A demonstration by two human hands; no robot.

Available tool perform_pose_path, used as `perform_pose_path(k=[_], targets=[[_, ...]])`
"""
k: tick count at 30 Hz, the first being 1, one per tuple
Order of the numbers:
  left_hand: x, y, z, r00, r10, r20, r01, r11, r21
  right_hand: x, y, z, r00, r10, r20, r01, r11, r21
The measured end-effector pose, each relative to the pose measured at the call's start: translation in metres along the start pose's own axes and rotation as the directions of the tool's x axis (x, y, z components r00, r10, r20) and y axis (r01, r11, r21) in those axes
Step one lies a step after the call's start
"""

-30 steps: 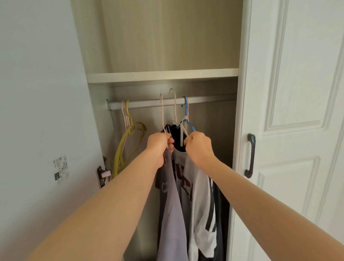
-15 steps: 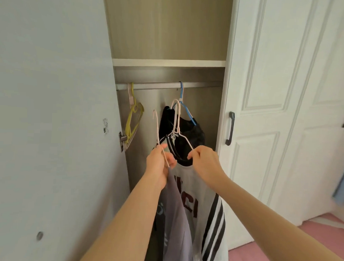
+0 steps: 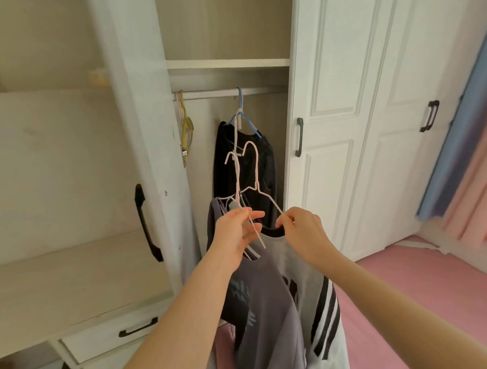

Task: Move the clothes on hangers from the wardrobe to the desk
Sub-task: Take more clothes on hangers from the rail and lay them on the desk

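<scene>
My left hand (image 3: pixel 236 233) grips a pink wire hanger (image 3: pixel 237 181) that carries a purple T-shirt (image 3: pixel 268 304). My right hand (image 3: pixel 301 230) pinches the shoulder of a white wire hanger (image 3: pixel 255 168) that carries a white shirt with black stripes (image 3: pixel 321 305). Both hangers are off the rail, held in front of the open wardrobe. A black garment (image 3: pixel 245 168) hangs on a blue hanger (image 3: pixel 240 109) from the metal rail (image 3: pixel 209 94). The desk is not in view.
The wardrobe's open left door (image 3: pixel 71 178) with a black handle stands close on my left. Empty yellow and pink hangers (image 3: pixel 185 121) hang at the rail's left end. Closed white doors (image 3: pixel 349 132) are on the right, with a blue and pink curtain (image 3: pixel 473 137) and pink floor (image 3: pixel 412 287) beyond.
Both hands have drawn the two hangers down and back, away from the rail. The view has pulled away from the wardrobe and now shows the door front and drawers.
</scene>
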State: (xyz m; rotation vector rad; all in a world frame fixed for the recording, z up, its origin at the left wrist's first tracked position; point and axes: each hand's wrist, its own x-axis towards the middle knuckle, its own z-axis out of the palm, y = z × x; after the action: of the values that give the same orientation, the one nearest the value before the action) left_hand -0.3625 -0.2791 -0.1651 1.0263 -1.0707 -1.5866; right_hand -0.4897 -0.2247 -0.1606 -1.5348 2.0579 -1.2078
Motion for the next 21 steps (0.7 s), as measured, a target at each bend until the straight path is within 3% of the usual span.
perform_pose_path(k=[7,21], targets=[[-0.101,-0.003,-0.038,0.946,-0.063,0.317,0.042,0.997,0.072,-0.106,-0.008,-0.024,1.0,0.019,-0.014,-0.019,1.0,-0.004],[-0.262,-0.009,-0.05,0.891,-0.092,0.445,0.145,0.986,-0.086,-0.258,-0.028,-0.085,0.997,0.032,0.077,-0.025,0.995,-0.094]])
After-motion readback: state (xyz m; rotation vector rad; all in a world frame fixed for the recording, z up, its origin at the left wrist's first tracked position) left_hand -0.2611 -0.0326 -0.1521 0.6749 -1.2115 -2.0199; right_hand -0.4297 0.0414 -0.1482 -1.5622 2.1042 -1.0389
